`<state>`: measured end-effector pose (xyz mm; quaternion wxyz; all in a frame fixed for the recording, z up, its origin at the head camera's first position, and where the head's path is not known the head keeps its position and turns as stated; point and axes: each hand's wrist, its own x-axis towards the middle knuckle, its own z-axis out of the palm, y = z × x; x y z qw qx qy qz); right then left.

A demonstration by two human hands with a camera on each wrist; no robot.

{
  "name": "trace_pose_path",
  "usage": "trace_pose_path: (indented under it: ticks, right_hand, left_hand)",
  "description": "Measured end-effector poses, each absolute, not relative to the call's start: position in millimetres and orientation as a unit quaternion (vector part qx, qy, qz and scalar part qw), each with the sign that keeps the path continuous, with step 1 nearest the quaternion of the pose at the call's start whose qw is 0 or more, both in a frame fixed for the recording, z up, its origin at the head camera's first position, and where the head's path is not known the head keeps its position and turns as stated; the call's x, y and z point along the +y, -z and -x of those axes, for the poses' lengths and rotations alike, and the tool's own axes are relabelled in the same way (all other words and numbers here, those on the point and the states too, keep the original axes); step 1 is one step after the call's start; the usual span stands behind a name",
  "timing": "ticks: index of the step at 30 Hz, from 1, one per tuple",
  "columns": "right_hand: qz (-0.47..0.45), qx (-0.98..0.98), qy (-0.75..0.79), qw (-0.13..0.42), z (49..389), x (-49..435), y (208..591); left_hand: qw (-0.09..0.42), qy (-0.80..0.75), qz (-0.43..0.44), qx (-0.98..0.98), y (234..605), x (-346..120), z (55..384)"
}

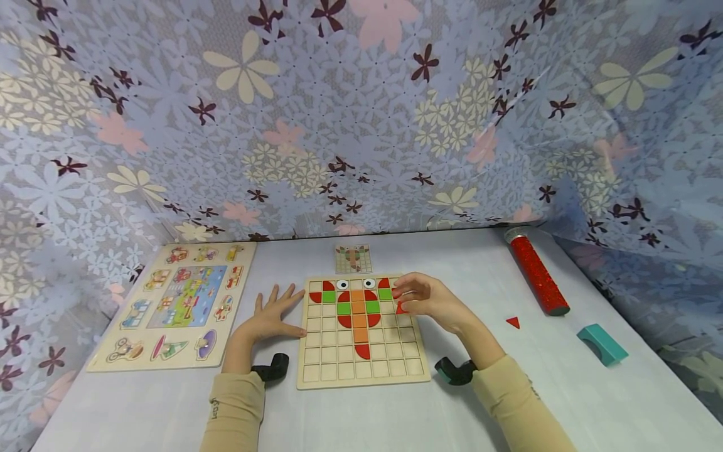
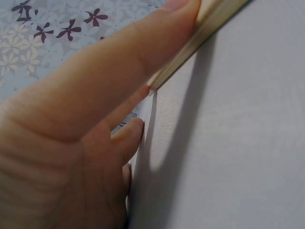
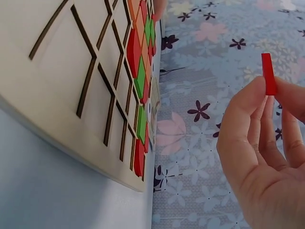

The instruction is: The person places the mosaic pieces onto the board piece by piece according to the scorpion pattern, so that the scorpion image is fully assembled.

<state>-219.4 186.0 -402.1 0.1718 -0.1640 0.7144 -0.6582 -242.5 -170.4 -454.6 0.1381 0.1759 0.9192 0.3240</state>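
A wooden grid board [image 1: 327, 373] lies in the middle, with red, green and orange pieces and two eye pieces set in its squares. My right hand [image 1: 432, 303] is above the board's upper right corner and pinches a small red piece [image 3: 269, 74] between thumb and index finger. That piece shows edge-on in the right wrist view; its pointed part in the head view looks triangular. At the board's left side, my left hand [image 1: 270, 319] has its fingers spread, and the thumb [image 2: 143, 52] touches the board's edge. Behind the board lies a small pattern card [image 1: 353, 258].
A picture puzzle board [image 1: 138, 342] lies at the left. To the right are a loose red triangle [image 1: 513, 322], a glittery red tube [image 1: 536, 273] and a teal arch block [image 1: 603, 344]. Flowered cloth [image 1: 361, 138] hangs behind the white table [image 1: 339, 420].
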Motion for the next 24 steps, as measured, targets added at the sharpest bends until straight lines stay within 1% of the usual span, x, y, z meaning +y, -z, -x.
trace_pose_path:
  ticks: [6, 11, 15, 20, 24]
  right_hand:
    - [0.160, 0.734, 0.635, 0.178, 220, 178, 404]
    - [0.167, 0.754, 0.600, 0.210, 219, 169, 408]
    - [0.156, 0.765, 0.583, 0.226, 218, 162, 411]
    - [0.138, 0.790, 0.548, 0.237, 219, 153, 413]
    - [0.141, 0.811, 0.518, 0.233, 221, 148, 416]
  left_hand:
    - [0.139, -0.325, -0.177, 0.918, 455, -170, 242]
    - [0.140, -0.324, -0.175, 0.919, 453, -170, 242]
    - [0.143, -0.323, -0.172, 0.920, 453, -170, 241]
    - [0.144, -0.322, -0.175, 0.919, 452, -170, 241]
    - [0.140, -0.323, -0.176, 0.919, 452, -171, 242]
